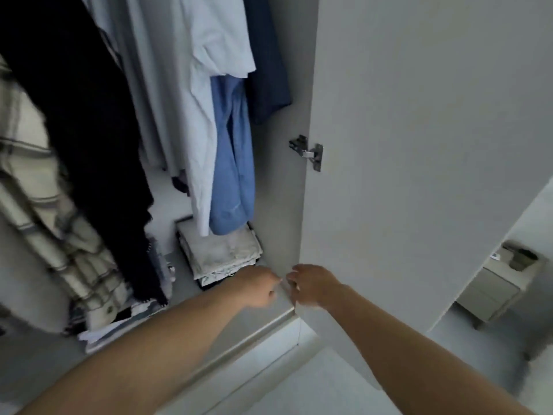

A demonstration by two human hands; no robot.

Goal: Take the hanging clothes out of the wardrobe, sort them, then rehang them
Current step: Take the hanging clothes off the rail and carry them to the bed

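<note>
With both our left hand [260, 287] and right hand [311, 286] loosely curled and holding nothing below the door hinge [308, 152], we should reach up left of it for the hanging clothes [209, 115] by their hangers.

Hanging in the open white wardrobe [278, 205], left to right: plaid cream shirt [36, 205], long black garment [89, 130], white shirt [185, 100], light blue shirt [232, 163], navy top [269, 70]. Below the blue one, folded beige fabric stack [221, 256]. Right of everything, white hinged door [419, 130]; beyond it, small grey bedside cabinet [493, 292].
</note>
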